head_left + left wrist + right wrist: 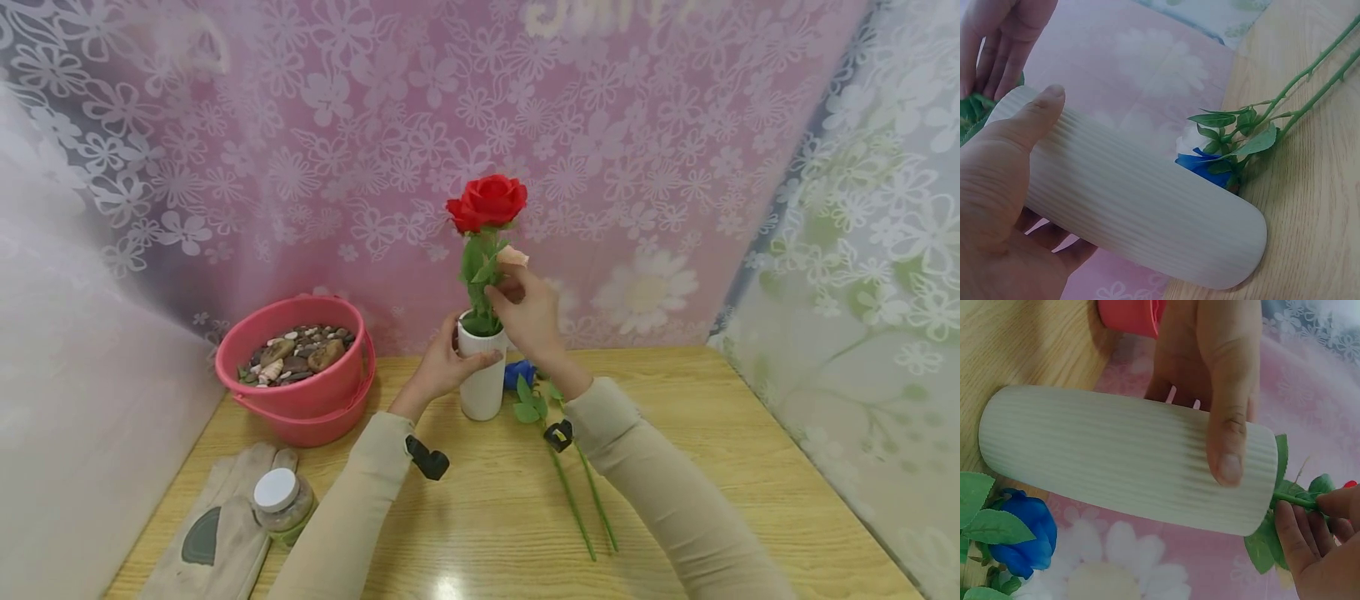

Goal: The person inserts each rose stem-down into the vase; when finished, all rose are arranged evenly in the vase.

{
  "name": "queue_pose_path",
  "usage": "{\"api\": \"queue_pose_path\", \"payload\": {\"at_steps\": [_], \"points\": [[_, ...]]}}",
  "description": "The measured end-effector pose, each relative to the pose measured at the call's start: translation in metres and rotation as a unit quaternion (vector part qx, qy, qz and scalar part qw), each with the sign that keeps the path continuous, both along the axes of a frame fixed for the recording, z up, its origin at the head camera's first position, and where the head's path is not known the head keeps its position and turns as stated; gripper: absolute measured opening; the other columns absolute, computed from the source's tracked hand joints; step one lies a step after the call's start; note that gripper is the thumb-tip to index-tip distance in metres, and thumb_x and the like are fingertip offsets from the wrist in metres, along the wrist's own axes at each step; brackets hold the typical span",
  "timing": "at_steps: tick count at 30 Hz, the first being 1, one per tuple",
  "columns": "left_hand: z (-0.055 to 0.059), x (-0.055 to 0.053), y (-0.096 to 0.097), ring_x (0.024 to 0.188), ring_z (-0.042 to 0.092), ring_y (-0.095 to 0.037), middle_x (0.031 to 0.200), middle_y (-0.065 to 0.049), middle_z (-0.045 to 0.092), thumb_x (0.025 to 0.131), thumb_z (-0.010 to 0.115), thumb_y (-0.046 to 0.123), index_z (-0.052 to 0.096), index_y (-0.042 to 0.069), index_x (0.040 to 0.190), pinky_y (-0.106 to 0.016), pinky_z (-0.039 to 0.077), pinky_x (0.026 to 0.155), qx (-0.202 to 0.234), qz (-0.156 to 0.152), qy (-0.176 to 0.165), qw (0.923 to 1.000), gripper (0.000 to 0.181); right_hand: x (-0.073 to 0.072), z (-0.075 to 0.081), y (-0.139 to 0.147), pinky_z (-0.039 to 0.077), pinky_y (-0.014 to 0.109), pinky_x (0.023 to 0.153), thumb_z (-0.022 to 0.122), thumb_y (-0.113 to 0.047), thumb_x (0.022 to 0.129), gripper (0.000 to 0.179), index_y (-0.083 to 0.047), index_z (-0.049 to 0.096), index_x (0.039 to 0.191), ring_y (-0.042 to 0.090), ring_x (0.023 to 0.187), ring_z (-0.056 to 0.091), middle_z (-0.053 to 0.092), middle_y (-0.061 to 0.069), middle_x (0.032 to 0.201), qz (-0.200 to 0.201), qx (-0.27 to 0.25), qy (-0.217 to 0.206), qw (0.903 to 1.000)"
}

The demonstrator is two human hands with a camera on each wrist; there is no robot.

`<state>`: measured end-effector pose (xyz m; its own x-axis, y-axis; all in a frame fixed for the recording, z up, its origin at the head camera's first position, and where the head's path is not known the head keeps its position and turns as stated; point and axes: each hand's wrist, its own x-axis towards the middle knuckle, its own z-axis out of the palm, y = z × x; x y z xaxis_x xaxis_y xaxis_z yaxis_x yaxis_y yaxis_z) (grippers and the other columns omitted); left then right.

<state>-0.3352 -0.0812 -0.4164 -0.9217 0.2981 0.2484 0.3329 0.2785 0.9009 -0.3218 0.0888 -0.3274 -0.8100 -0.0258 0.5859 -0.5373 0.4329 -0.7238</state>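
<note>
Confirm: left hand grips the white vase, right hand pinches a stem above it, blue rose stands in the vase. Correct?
No: the blue rose lies on the table beside the white vase, not in it, as the head view shows. The rest holds.

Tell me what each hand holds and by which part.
The left hand grips the white vase near its rim; the right hand pinches a green stem just above that rim.

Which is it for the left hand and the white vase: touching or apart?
Touching. The right wrist view shows the left hand gripping the white vase, its thumb lying on the ribbed side near the rim.
</note>
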Motion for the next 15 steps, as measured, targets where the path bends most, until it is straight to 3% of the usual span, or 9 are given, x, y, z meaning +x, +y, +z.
{"api": "queue_pose_path", "payload": {"at_steps": [9,15], "points": [[-0.0007,-0.0001,0.0002,0.132,0.06,-0.035,0.15,-0.014,0.053,0.094,0.082,0.029,0.024,0.022,0.164,-0.054,0.056,0.103,0.001,-0.002,0.007,1.0,0.091,-0.0015,-0.0025,-0.0087,0.065,0.044,0.073,0.075,-0.015,0.098,0.03,-0.002,0.075,0.125,0.03,0.081,0.076,0.079,0.018,0.096,-0.007,0.021,0.001,0.9997],[0.0001,0.001,0.0004,0.129,0.063,-0.034,0.149,-0.013,0.054,0.093,0.083,0.031,0.026,0.022,0.163,-0.053,0.058,0.1,-0.003,0.003,0.005,1.0,0.091,-0.0002,-0.0037,-0.0084,0.065,0.046,0.074,0.072,-0.016,0.099,0.024,0.0,0.079,0.115,0.03,0.082,0.078,0.081,0.016,0.096,-0.007,0.048,-0.002,0.9988]]}}
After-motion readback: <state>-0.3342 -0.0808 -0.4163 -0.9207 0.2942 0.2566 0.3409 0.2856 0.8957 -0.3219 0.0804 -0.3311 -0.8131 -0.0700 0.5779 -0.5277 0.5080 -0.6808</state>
